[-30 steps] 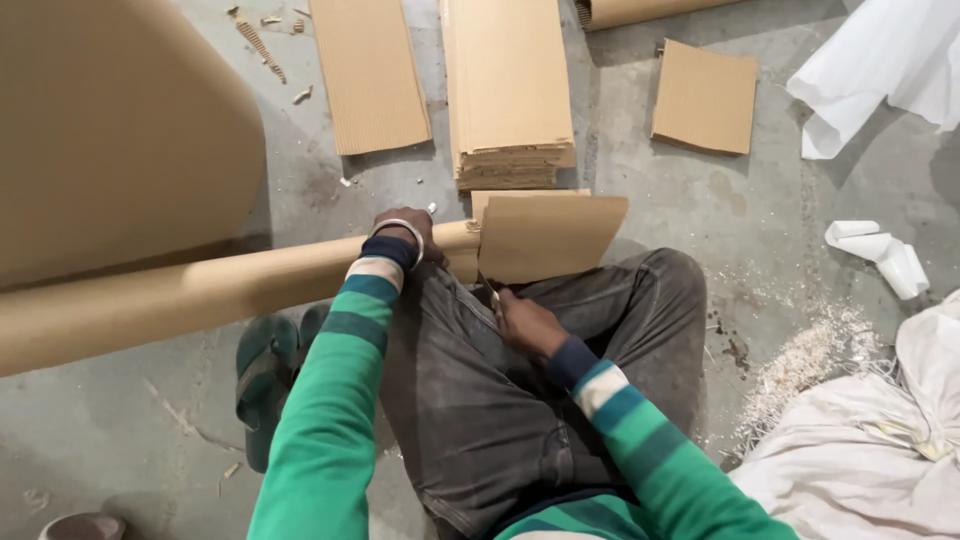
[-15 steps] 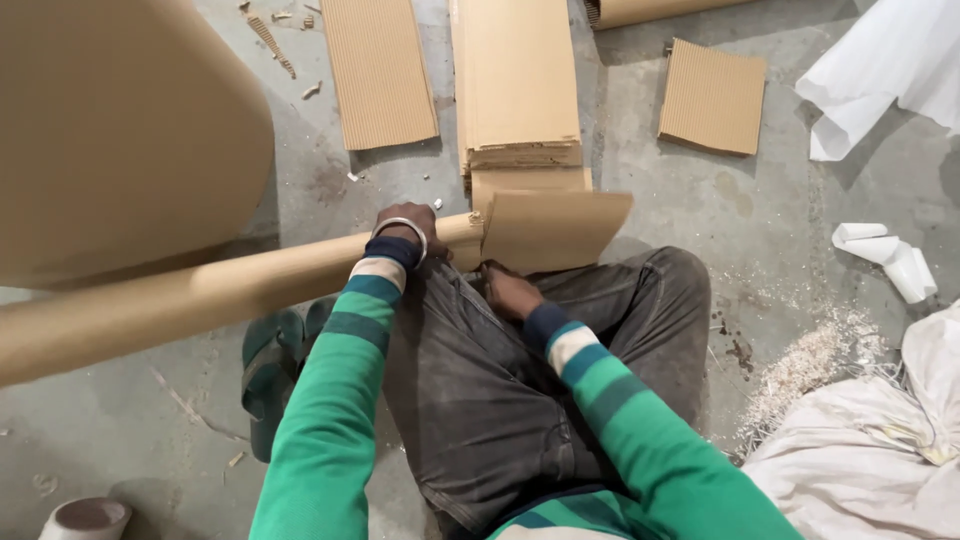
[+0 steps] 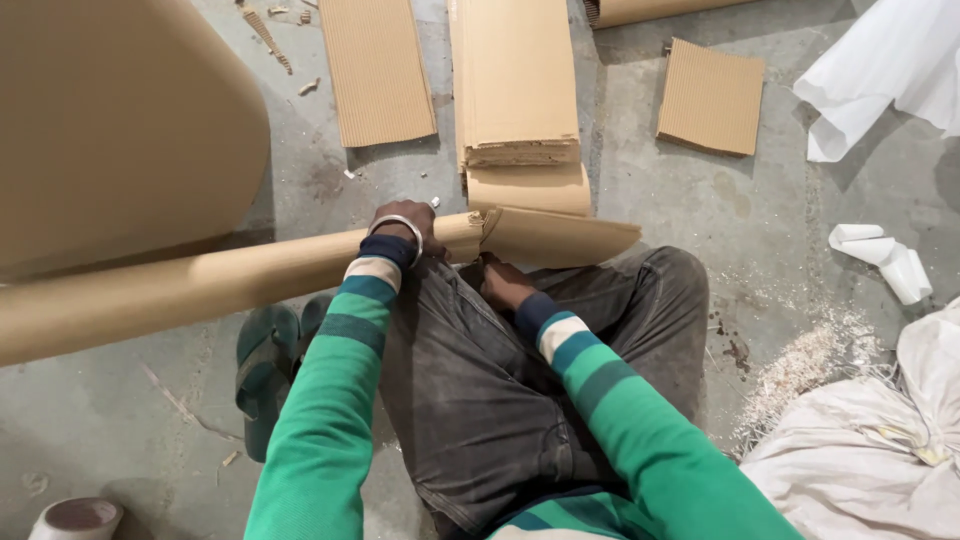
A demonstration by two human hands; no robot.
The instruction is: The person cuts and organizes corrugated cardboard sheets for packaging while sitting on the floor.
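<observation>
Left hand [image 3: 405, 232] still gripping cardboard roll [image 3: 250, 280], flap [image 3: 560, 240] now flatter, right hand [image 3: 500, 282] fingers hidden beneath

A: Floor?
B: Bare grey concrete floor [image 3: 700, 210], stained, dusty. Sawdust pile [image 3: 810, 355] at right, w/ a dark stain next to it.
A: Anything lying around?
B: Flat corrugated sheets [image 3: 376, 70] up top, a stack of cut pieces [image 3: 515, 80] beside them, a small square piece [image 3: 710, 97] further right. White paper [image 3: 880, 60] top right, white cloth sack [image 3: 880, 460] btm right. Green sandals [image 3: 268, 365] at left.
A: Light?
B: Even, soft shadows. No walls or windows in view.
</observation>
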